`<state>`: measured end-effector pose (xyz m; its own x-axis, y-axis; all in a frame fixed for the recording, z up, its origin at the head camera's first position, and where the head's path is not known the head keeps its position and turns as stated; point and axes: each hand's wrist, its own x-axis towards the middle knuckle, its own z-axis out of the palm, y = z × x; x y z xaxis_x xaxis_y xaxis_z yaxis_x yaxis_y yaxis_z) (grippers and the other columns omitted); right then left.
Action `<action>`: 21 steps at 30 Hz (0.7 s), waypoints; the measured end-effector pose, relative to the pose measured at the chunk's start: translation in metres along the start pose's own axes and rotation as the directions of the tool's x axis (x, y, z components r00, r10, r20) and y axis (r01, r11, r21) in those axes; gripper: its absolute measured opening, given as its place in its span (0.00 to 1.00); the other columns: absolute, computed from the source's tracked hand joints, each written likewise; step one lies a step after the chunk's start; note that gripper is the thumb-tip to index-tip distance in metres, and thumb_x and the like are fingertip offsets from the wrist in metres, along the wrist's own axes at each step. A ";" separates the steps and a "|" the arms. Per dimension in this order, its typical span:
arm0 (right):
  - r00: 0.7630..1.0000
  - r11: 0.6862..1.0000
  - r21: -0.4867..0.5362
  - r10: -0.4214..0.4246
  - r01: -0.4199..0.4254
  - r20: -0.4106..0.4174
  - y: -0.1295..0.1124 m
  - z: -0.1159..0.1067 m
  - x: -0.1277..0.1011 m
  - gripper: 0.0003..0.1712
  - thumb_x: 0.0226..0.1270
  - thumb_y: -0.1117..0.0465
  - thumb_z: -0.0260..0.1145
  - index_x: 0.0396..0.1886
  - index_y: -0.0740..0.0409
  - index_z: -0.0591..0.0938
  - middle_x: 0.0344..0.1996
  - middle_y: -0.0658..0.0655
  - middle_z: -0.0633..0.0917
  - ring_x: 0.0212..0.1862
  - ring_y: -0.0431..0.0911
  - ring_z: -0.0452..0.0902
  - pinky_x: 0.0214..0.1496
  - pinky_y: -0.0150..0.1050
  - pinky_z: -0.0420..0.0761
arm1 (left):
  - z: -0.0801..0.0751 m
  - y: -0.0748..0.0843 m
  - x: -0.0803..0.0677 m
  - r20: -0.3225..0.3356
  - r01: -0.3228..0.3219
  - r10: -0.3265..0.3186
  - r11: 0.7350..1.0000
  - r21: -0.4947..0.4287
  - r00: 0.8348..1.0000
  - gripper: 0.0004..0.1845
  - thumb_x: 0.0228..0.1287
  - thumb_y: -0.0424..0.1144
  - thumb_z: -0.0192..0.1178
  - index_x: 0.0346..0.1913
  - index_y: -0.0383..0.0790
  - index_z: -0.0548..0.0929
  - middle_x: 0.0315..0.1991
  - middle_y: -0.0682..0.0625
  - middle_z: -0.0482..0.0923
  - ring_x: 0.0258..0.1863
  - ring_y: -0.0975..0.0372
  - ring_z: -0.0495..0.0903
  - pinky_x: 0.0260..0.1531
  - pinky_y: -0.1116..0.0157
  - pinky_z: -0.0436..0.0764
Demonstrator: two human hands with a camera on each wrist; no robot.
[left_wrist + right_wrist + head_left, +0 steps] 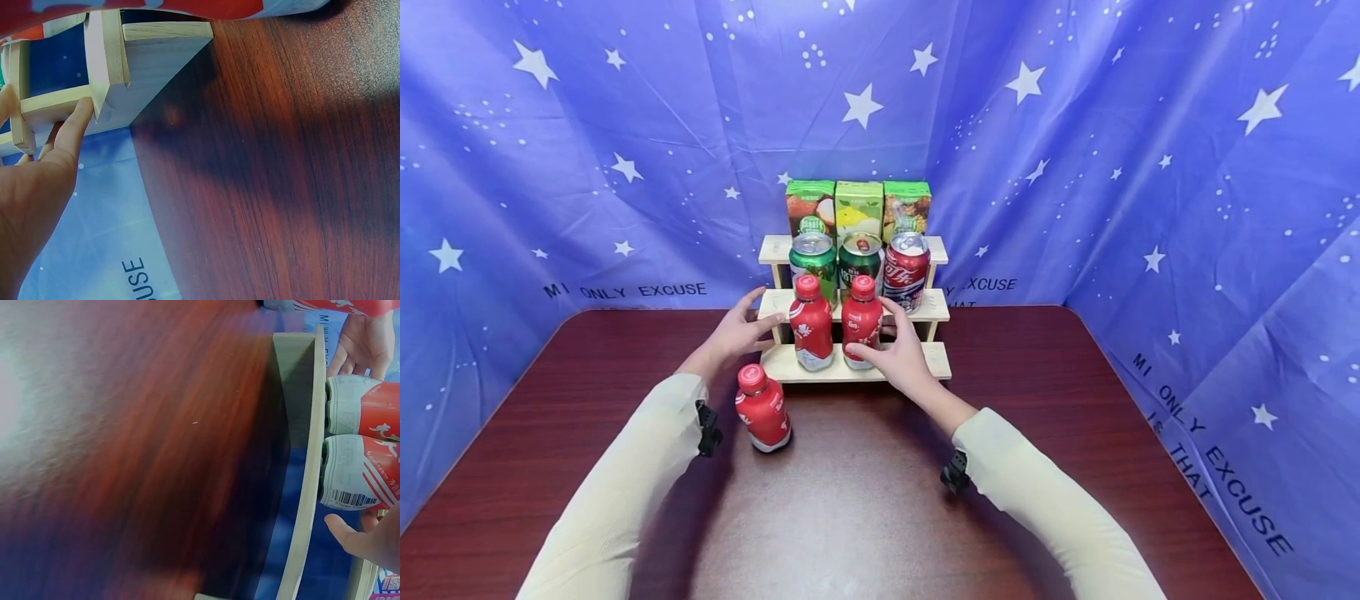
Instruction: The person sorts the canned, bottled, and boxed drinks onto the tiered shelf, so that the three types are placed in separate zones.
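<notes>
Red plastic bottle with white base (861, 323) is standing on the bottom step of the three-tier wooden rack (925, 360), right hand (901, 357) curling around it; left hand (736, 335), fingers straight, is steadying the rack's end. Another red bottle (763, 407) is waiting on the dark wooden surface (865, 500).

We are counting three red plastic bottles (810, 323), three metal drink cans (813, 260), three green cardboard juice cartons (859, 207), and one three-step wooden shelf (937, 360).

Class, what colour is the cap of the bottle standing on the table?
Red, like the bottle itself; clearest in the head view.
</notes>
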<state>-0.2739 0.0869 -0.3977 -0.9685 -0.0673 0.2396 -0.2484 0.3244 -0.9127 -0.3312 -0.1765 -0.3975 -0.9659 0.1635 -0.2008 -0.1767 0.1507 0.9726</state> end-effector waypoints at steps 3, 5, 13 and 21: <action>1.000 0.999 0.036 0.007 -0.007 0.001 -0.001 -0.003 -0.007 0.49 0.47 0.60 0.77 0.68 0.53 0.61 0.52 0.62 0.74 0.53 0.55 0.73 0.52 0.51 0.81 | 0.001 0.004 -0.005 0.005 -0.001 0.001 1.000 0.002 1.000 0.42 0.68 0.36 0.52 0.75 0.50 0.37 0.65 0.29 0.53 0.63 0.45 0.63 0.58 0.51 0.76; 1.000 0.999 0.047 -0.003 0.003 -0.007 0.000 -0.005 -0.012 0.49 0.47 0.60 0.77 0.68 0.55 0.62 0.52 0.63 0.73 0.53 0.55 0.73 0.51 0.53 0.81 | 0.001 0.004 -0.006 0.007 0.005 -0.005 1.000 0.000 1.000 0.41 0.69 0.36 0.51 0.75 0.50 0.36 0.65 0.29 0.52 0.63 0.44 0.63 0.59 0.50 0.75; 0.999 0.998 0.052 -0.026 0.028 -0.026 0.006 -0.009 -0.026 0.40 0.49 0.58 0.76 0.62 0.55 0.68 0.52 0.64 0.75 0.57 0.54 0.71 0.52 0.57 0.79 | 0.001 0.001 -0.004 0.007 -0.015 0.015 1.000 0.026 1.000 0.41 0.69 0.37 0.51 0.75 0.50 0.37 0.64 0.29 0.54 0.61 0.44 0.65 0.57 0.51 0.76; 0.999 0.997 0.073 -0.036 0.038 -0.032 0.002 0.000 -0.042 0.31 0.51 0.60 0.74 0.54 0.56 0.72 0.47 0.61 0.80 0.52 0.52 0.75 0.48 0.52 0.80 | 0.001 0.001 -0.004 0.002 -0.013 0.013 1.000 0.019 1.000 0.41 0.69 0.37 0.52 0.75 0.50 0.37 0.62 0.30 0.55 0.62 0.45 0.64 0.57 0.51 0.76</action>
<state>-0.2335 0.0904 -0.4094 -0.9579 -0.0489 0.2828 -0.2858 0.2516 -0.9247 -0.3271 -0.1757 -0.3956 -0.9678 0.1674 -0.1881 -0.1601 0.1674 0.9728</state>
